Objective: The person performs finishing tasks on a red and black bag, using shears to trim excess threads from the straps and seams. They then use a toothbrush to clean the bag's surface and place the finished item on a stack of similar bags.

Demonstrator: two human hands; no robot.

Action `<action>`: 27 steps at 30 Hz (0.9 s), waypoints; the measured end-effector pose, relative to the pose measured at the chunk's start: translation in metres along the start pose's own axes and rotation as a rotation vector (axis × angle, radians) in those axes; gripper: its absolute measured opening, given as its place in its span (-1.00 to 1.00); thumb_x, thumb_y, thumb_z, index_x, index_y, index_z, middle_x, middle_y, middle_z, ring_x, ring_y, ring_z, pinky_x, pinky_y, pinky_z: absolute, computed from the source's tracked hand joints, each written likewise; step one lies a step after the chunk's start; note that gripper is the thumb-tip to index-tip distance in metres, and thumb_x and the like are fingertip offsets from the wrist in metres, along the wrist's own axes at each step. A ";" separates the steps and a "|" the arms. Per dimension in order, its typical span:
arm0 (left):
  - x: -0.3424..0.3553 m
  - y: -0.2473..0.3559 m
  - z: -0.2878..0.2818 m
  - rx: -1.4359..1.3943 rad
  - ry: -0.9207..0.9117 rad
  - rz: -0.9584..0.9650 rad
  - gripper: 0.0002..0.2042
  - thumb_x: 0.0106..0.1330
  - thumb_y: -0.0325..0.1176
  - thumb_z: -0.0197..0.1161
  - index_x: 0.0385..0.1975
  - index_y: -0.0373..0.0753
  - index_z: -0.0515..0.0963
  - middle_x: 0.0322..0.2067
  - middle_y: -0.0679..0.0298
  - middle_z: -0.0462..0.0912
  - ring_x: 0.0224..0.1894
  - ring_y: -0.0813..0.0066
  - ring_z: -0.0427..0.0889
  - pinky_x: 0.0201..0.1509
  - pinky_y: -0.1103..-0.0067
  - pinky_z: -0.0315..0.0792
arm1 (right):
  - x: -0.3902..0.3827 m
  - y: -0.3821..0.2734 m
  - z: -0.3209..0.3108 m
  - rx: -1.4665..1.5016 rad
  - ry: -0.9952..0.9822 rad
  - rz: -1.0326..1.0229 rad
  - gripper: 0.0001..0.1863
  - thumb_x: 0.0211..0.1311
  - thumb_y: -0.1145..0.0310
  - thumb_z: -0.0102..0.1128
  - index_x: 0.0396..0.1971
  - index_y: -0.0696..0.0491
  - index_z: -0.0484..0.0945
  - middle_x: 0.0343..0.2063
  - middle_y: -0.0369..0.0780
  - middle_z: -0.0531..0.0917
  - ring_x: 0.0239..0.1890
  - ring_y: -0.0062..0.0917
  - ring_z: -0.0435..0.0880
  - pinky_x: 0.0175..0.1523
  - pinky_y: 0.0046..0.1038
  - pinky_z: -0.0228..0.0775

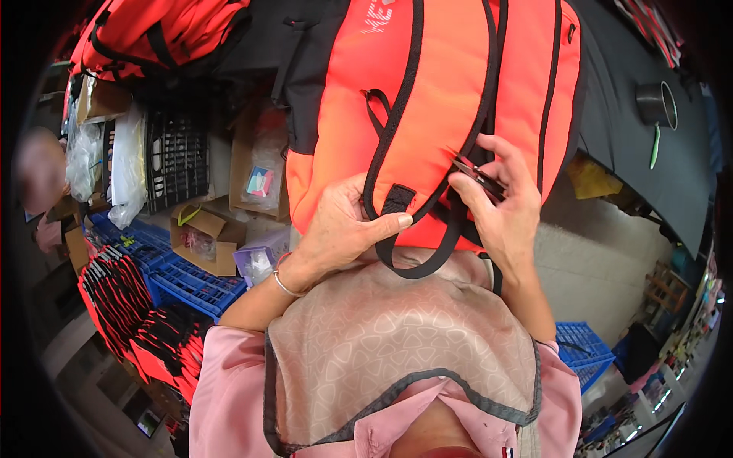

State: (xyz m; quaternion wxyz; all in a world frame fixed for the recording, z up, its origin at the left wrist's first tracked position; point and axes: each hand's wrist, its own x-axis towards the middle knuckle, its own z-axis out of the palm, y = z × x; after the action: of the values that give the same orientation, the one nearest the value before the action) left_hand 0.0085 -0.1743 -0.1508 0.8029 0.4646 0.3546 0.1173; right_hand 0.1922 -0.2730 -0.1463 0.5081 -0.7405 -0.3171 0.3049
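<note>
A bright orange-red backpack [359, 69] with black panels and trim lies in front of me. My left hand [343, 225] pinches the lower end of its orange padded shoulder strap [439, 84], thumb beside a black stitched patch, with a black webbing loop hanging below. My right hand [496, 206] grips small dark thread snips [477, 175], their pointed blades at the strap's right black edge.
Another orange bag [160, 30] lies upper left. Boxes [217, 252], blue crates [183, 278] and stacked orange-black pieces [122, 298] sit lower left. A person [46, 191] is at the far left edge. A dark table [626, 168] at right holds a metal cup [653, 103].
</note>
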 end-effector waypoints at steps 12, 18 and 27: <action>0.002 0.004 0.012 0.206 -0.009 0.143 -0.67 0.25 -0.65 0.29 0.03 -0.43 0.50 -0.09 0.24 0.66 -0.07 0.61 0.62 0.07 0.59 0.54 | -0.018 0.001 -0.016 -0.742 0.106 -0.850 -0.59 -0.13 0.23 0.59 -0.26 0.07 0.69 -0.50 -0.29 0.65 -0.58 -0.52 0.54 -0.54 -0.51 0.27; 0.002 -0.001 0.017 0.184 0.086 0.168 -0.73 0.18 -0.58 0.35 -0.10 -0.36 0.60 -0.21 0.29 0.73 -0.18 0.69 0.62 -0.10 0.64 0.52 | -0.017 0.000 -0.015 -0.851 0.163 -1.019 -0.65 -0.04 0.22 0.54 -0.27 0.08 0.71 -0.50 -0.32 0.63 -0.64 -0.62 0.43 -0.59 -0.56 0.05; 0.006 -0.004 0.019 0.190 0.095 0.220 -0.73 0.17 -0.56 0.35 -0.12 -0.37 0.61 -0.23 0.24 0.74 -0.18 0.61 0.65 -0.07 0.59 0.53 | -0.013 0.001 -0.011 -0.928 0.183 -1.073 -0.73 0.04 0.17 0.48 -0.35 0.03 0.72 -0.50 -0.35 0.62 -0.65 -0.67 0.41 -0.57 -0.58 0.04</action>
State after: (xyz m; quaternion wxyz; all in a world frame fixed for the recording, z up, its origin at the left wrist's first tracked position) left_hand 0.0252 -0.1859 -0.1508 0.7199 0.5685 0.3485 0.1925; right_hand 0.1930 -0.2903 -0.1423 0.2451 -0.6449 -0.6908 -0.2166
